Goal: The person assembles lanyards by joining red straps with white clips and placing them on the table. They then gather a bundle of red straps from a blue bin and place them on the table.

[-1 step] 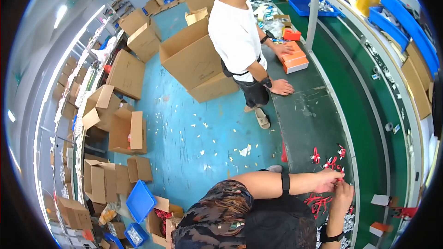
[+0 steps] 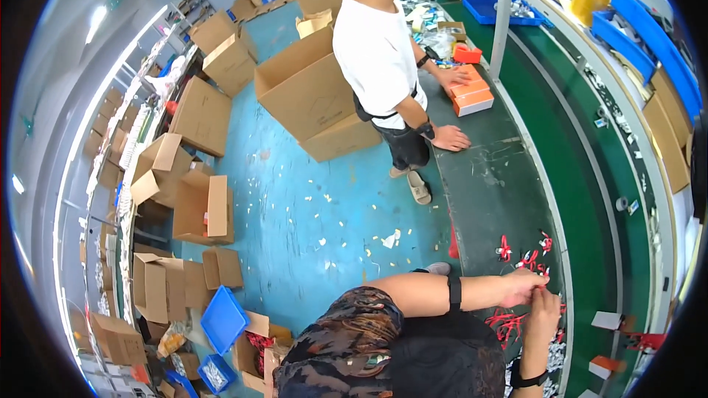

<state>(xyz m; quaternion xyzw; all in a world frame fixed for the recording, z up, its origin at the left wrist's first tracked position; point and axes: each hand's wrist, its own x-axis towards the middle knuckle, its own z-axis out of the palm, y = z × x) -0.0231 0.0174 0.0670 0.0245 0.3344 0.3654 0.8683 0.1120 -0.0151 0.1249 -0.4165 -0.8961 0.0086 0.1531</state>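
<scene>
Over the dark bench, at its near right end, my left hand [image 2: 523,287] and my right hand [image 2: 544,315] meet fingertip to fingertip. Both are closed in a pinch on a small red cable [image 2: 542,287], mostly covered by the fingers. Just beyond them lie several bundled red cables [image 2: 529,259] with white ends, among them one coil [image 2: 504,248] further left. A looser heap of red cables [image 2: 507,324] is beside my right wrist, on the near side. Small silvery-white parts [image 2: 554,360] are piled next to my right forearm.
Another person [image 2: 380,51] stands further along the bench [image 2: 483,169], one hand on an orange-and-white box [image 2: 470,92]. A green conveyor [image 2: 582,177] runs along the right, past a metal post [image 2: 503,26]. Open cartons [image 2: 203,210] and a blue tray [image 2: 225,322] stand at left.
My right hand has shifted slightly left, closer against the left hand. The left hand stays nearly in place, and the other person has barely moved.
</scene>
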